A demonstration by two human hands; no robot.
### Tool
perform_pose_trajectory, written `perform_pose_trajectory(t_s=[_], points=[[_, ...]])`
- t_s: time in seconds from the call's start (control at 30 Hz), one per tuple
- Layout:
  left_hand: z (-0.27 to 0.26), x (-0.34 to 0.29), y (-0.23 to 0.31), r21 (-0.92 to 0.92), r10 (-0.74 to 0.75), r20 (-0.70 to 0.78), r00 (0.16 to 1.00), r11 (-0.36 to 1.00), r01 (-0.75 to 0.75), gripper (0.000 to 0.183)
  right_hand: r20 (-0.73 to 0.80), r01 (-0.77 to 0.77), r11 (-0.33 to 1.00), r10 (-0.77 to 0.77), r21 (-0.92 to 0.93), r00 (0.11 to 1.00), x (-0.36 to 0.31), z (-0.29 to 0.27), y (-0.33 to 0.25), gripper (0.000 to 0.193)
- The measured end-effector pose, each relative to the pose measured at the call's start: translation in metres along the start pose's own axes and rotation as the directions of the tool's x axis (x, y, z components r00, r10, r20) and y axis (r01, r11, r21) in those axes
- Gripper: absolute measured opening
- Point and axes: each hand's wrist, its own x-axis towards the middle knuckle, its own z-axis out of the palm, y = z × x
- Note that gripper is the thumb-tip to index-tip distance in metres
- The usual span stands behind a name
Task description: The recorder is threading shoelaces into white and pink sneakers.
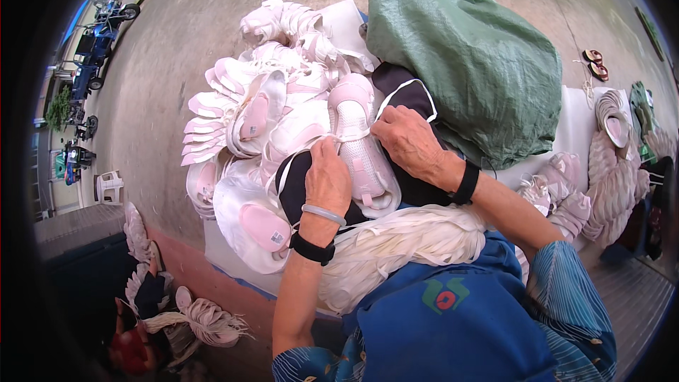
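A pale pink and white sneaker lies between my hands, its mesh front facing up. A white shoelace crosses it. My left hand is closed on the lace at the shoe's left side. On the other side, my right hand pinches the same lace, which loops up over dark cloth. Dark cloth also shows beneath both hands. Just below the shoe, a thick bundle of loose white laces rests against my blue apron. The lace ends inside my fingers are hidden.
Stacked pink and white shoe pieces crowd the left. A large green sack bulges at the far right. More shoe pieces and a pair of sandals are farther right. Another person sits among shoe parts at lower left.
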Motion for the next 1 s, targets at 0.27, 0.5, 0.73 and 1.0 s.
perform_pose_trajectory(t_s=[0.27,0.5,0.73,1.0], points=[[-0.004,0.001,-0.002,0.009,0.078,0.034,0.996,0.997,-0.078,0.037,-0.014,0.023,0.997,-0.023,0.074,1.0,0.005,0.01,0.006,0.008],[-0.006,0.004,0.018,-0.161,0.023,-0.052,0.998,0.986,-0.031,0.032,0.086,0.082,0.979,-0.099,0.185,0.991,0.018,0.0,0.002,0.009],[0.011,0.009,0.023,-0.104,0.013,-0.049,0.999,0.994,-0.018,0.032,0.092,-0.041,0.954,0.015,0.297,0.996,0.016,0.004,0.011,0.012],[0.01,0.016,0.026,-0.018,-0.012,-0.011,1.0,1.0,0.012,0.034,0.018,-0.081,0.956,0.079,0.283,0.997,0.008,0.01,-0.007,0.008]])
